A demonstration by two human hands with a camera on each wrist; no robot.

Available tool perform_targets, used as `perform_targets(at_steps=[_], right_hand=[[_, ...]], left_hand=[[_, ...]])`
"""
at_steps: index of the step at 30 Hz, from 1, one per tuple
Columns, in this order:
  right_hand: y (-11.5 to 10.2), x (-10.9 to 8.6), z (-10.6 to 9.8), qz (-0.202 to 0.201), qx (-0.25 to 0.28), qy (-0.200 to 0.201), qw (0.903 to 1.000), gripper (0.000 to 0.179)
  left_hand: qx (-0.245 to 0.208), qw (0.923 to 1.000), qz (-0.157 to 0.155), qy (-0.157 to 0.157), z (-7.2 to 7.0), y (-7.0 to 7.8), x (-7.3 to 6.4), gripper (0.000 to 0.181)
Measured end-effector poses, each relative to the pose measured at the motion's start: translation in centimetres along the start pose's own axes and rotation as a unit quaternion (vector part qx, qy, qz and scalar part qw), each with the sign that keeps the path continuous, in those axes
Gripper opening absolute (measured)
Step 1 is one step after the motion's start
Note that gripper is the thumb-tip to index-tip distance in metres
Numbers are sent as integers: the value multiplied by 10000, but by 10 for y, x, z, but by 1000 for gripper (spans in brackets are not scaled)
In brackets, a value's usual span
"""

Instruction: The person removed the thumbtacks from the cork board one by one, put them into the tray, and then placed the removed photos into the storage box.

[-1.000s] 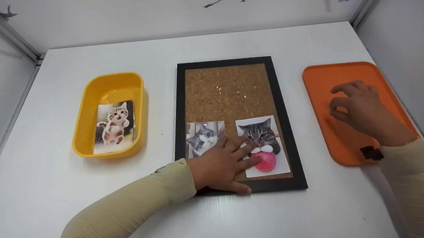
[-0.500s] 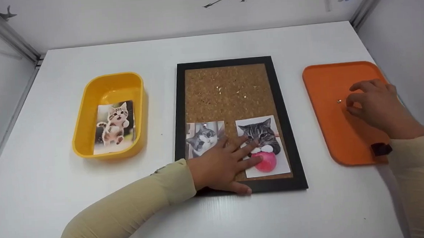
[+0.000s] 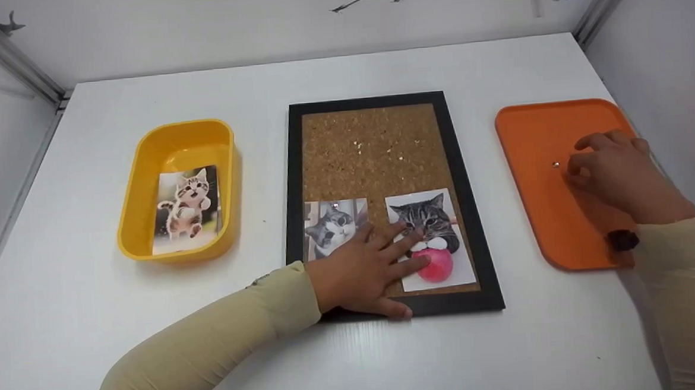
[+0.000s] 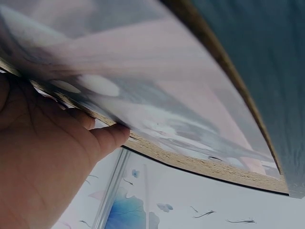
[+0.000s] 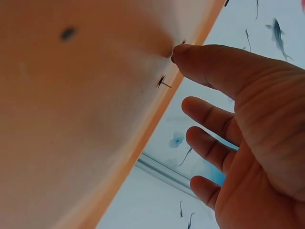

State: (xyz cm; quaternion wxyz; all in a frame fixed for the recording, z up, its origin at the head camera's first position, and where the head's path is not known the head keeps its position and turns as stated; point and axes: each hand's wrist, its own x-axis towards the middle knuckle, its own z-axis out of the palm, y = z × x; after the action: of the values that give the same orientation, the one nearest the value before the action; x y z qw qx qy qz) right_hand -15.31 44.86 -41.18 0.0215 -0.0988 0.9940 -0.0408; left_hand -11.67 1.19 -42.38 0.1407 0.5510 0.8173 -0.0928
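Cork board (image 3: 376, 170), black-framed, flat mid-table; gray-cat picture (image 3: 331, 228) lower left, bright spot at its top edge, perhaps a pin. Pink-ball picture (image 3: 441, 231) lower right, no pin visible. Left hand (image 3: 360, 271) spread across both, fingers apart. Right hand (image 3: 611, 172) at orange tray (image 3: 534, 131), thumb and forefinger close together; cannot tell whether they grip anything. Loose pin (image 5: 162, 82) beside them. Judged step: fetching a fastener. Next move calls for a clean pinch, picture steady. Far left: yellow tub (image 3: 188, 156), kitten picture (image 3: 187, 209) inside.
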Motion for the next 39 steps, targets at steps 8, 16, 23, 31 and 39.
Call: perform_targets(at_steps=[8,16,23,31,39], right_hand=[[1,0,2,-9,65,-51,10000,11],[-3,-3,2,-55,49,-14,10000,9],[-17,-4,-3,-436,133,323,9984,12],[-31,-3,-15,-1009,224,1029,9893,23],[-51,-1,-20,-1253,237,1166,9850,24]], left_hand=[[19,10000,17,41,0,0,-1,88],[23,10000,-7,49,1,0,0,88],[63,10000,-35,-19,1,0,1,87],[5,10000,-36,10,1,0,1,88],[35,10000,-32,-28,2,0,1,89]])
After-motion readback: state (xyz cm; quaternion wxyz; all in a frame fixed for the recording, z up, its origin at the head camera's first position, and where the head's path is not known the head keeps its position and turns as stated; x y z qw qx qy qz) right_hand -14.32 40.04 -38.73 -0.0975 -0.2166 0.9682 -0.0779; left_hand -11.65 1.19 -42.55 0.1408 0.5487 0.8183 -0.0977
